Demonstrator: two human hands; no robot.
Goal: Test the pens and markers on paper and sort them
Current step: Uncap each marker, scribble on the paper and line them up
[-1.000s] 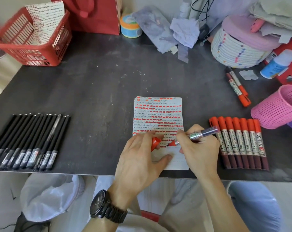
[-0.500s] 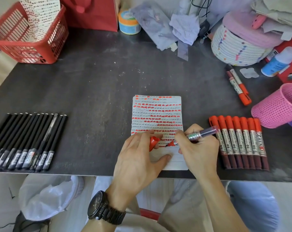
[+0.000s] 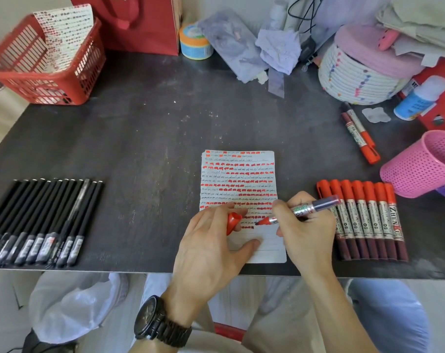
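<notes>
The right hand's [image 3: 305, 230] grip pinches an uncapped marker [image 3: 302, 209], tip on the nearly filled paper [image 3: 239, 174] at the tabletop's near edge. The left hand [image 3: 211, 248] pinches the cap [image 3: 232, 221]. Pens [image 3: 38, 220] and markers [image 3: 364, 220] look sorted into rows; two loose markers [image 3: 359, 136] seem left.

Paper [image 3: 238, 174]: white, ruled with thin grey lines, covered in rows of orange-red blocks alternating with dark scribble (the lowest lines are unmarked). Marker [image 3: 302, 208] in the right hand [image 3: 308, 233]: red tip, silver label with green print, dark blue end. Cap [image 3: 232, 221] in the left hand [image 3: 211, 250]: orange-red. Row of markers [image 3: 364, 220] right of the right hand: orange-red caps, white labels, maroon barrels. Pens [image 3: 38, 220] left of the left hand: black, grey labels. Cup [image 3: 420, 164] beyond the right hand: pink, perforated. Table [image 3: 139, 149]: dark grey, mottled.
</notes>
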